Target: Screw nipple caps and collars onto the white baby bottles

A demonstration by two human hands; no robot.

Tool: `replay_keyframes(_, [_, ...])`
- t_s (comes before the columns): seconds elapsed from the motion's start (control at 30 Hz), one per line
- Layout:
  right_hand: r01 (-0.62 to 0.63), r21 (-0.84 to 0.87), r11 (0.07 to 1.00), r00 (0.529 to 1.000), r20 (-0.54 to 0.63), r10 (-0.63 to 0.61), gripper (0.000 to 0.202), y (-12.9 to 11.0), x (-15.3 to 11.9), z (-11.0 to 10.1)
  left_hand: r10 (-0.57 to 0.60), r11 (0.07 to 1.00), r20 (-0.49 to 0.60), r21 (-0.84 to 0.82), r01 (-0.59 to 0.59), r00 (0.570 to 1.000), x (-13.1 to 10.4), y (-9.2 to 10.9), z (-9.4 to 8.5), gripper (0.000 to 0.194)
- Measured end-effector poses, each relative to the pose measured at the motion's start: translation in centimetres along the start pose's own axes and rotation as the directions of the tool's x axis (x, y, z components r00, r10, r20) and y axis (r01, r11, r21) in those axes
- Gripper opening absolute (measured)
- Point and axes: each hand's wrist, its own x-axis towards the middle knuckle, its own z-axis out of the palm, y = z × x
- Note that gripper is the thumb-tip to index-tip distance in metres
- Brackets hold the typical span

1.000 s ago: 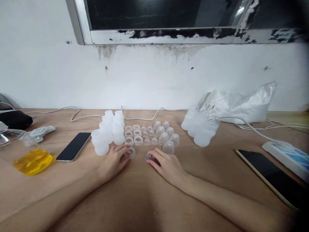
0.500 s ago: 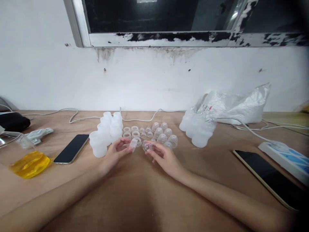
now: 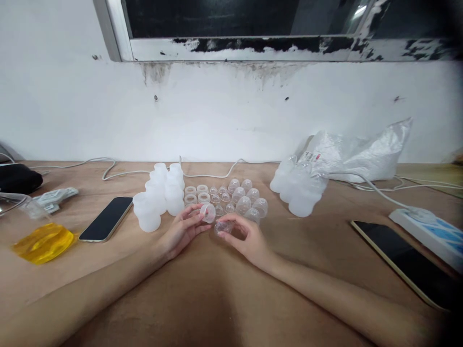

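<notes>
A white wall [image 3: 231, 111], stained below a dark window [image 3: 217, 19], backs a brown wooden counter [image 3: 202, 308]. Against the counter's back edge, right of centre, slumps a shiny bag [image 3: 369, 149]. A clear jar with yellow liquid [image 3: 43, 241] stands on the left, cut off by the view. A phone [image 3: 398, 265] lies toward the counter's right side, near a power strip [image 3: 430, 236]; a second phone [image 3: 106, 219] lies on the left, just beside the jar.

Both hands are over the middle of the counter, close together. The left hand [image 3: 183, 231] has its thumb and fingers pinched on one ring [image 3: 211, 213], tipped up on its side. The right hand [image 3: 248, 236] curls narrowly around a small clear piece [image 3: 221, 227], partly covered by fingers.

White cups [image 3: 148, 212] stand in rows left of the hands. Capped cups [image 3: 302, 200] cluster to the right, in front of the bag. Between the groups, beyond the hands, sit clear domes [image 3: 260, 207], loose rings [image 3: 190, 203] and, smallest, clear teats [image 3: 224, 197].
</notes>
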Motion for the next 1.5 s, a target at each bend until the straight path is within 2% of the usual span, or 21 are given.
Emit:
replay_keyframes(0.13, [0.028,-0.073,0.997,0.998,-0.060,-0.032,0.018,0.0,0.0,-0.1,-0.020,1.000,0.021,-0.006,0.020,1.000,0.0,-0.1,0.1,0.018])
replay_keyframes(0.27, [-0.015,-0.160,0.987,0.997,-0.080,0.002,0.023,0.4,0.1,0.0,-0.015,1.000,0.025,0.004,0.015,1.000,0.1,-0.1,0.0,0.021])
replay_keyframes(0.43, [-0.116,-0.127,0.985,0.989,-0.103,0.103,0.029,0.4,0.1,0.2,0.014,0.998,0.041,0.060,-0.017,0.999,0.0,-0.2,0.2,0.024])
replay_keyframes(0.57, [-0.087,-0.110,0.990,0.994,-0.079,0.079,0.018,0.3,0.3,0.3,0.009,0.994,0.092,0.112,-0.019,0.996,-0.1,-0.3,0.5,0.028])
replay_keyframes(0.7, [-0.082,-0.086,0.993,0.992,-0.103,0.073,0.018,0.6,0.5,0.5,-0.021,0.988,0.113,0.156,0.003,0.993,-0.1,-0.4,0.6,0.030])
replay_keyframes(0.8, [-0.076,-0.101,0.992,0.989,-0.133,0.062,0.022,0.8,0.8,0.8,-0.048,0.991,0.103,0.126,0.035,0.993,0.0,-0.3,0.6,0.030])
replay_keyframes(0.93, [0.005,-0.160,0.987,0.989,-0.148,-0.029,0.022,0.5,1.2,1.1,-0.059,0.994,0.104,0.095,0.049,0.993,0.2,-0.4,0.5,0.033])
replay_keyframes(1.03, [0.046,-0.214,0.976,0.991,-0.117,-0.072,0.027,0.1,1.2,1.1,-0.043,0.994,0.091,0.100,0.034,0.995,0.2,-0.6,0.5,0.038])
replay_keyframes(1.17, [0.094,-0.225,0.970,0.993,-0.042,-0.106,0.030,-0.1,0.9,0.9,-0.034,0.995,0.036,0.093,0.030,0.999,0.2,-0.7,0.5,0.034])
replay_keyframes(1.33, [0.059,-0.182,0.981,0.987,-0.134,-0.084,0.018,0.5,1.0,0.9,0.004,0.985,0.022,0.173,-0.008,1.000,0.2,-0.9,0.6,0.032])
replay_keyframes(1.4, [0.030,-0.170,0.985,0.985,-0.164,-0.058,0.022,0.7,1.2,1.0,0.035,0.974,0.017,0.223,-0.038,0.999,0.2,-1.1,0.6,0.033])
replay_keyframes(1.5, [-0.028,-0.134,0.991,0.995,-0.096,0.015,0.027,0.7,1.4,1.1,0.067,0.952,0.008,0.297,-0.067,0.998,0.2,-1.3,0.7,0.035])
